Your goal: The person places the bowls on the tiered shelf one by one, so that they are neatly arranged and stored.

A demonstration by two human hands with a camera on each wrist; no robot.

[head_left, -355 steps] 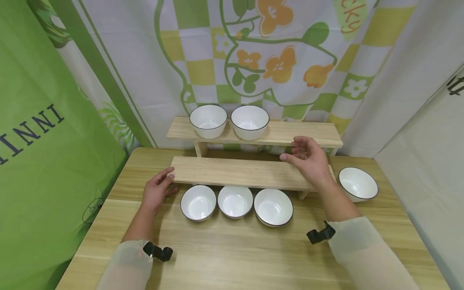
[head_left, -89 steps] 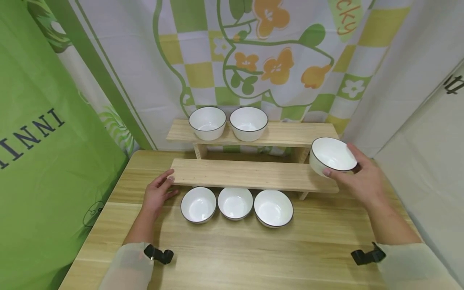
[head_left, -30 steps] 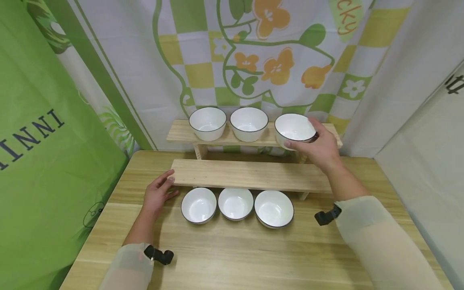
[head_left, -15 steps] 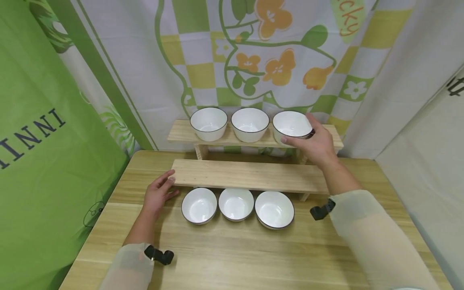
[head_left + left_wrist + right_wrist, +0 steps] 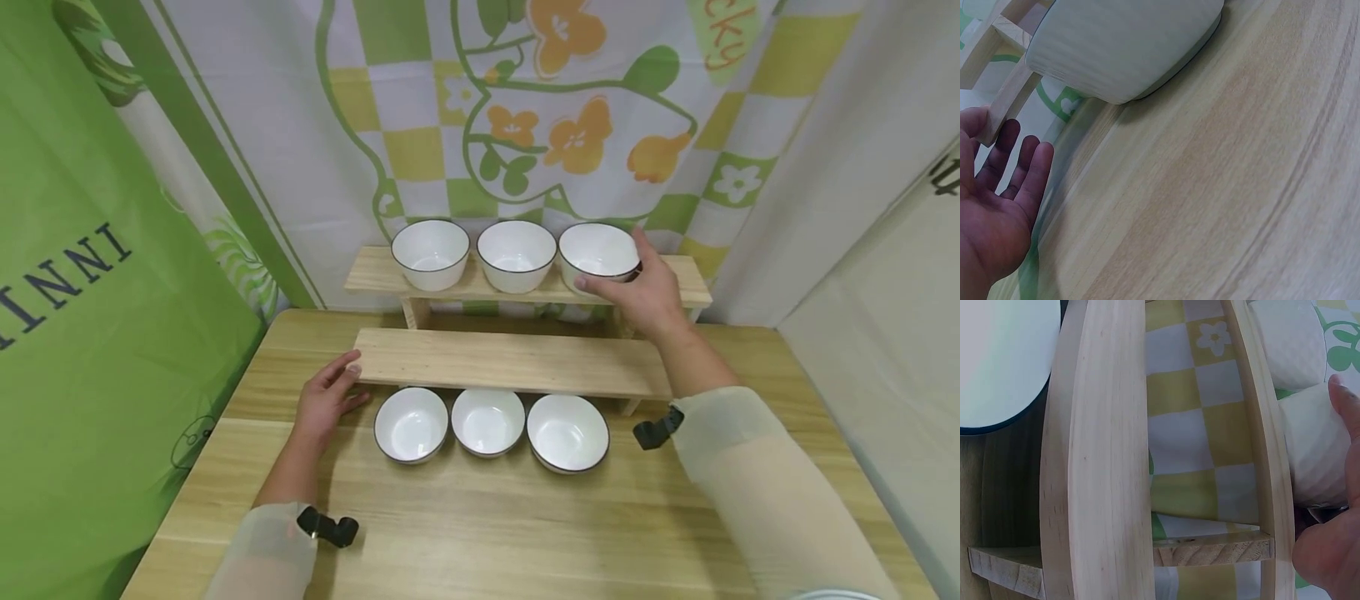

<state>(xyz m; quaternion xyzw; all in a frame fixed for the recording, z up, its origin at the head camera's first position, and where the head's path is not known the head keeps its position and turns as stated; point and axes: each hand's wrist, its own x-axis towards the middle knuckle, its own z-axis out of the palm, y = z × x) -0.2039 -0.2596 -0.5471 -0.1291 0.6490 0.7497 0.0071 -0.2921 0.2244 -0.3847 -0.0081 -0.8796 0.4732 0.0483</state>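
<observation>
Right hand [image 5: 651, 293] gripping a white bowl [image 5: 597, 252] on the upper shelf [image 5: 681, 273], beside two matching bowls [image 5: 516, 254], left hand [image 5: 324, 400] pinching the left end of the lower shelf [image 5: 510, 360], three more bowls [image 5: 488, 422] on the table [image 5: 465, 525].

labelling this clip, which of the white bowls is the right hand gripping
The rightmost bowl on the upper shelf: the right hand has thumb and fingers around it, and it's the only one held.
</observation>
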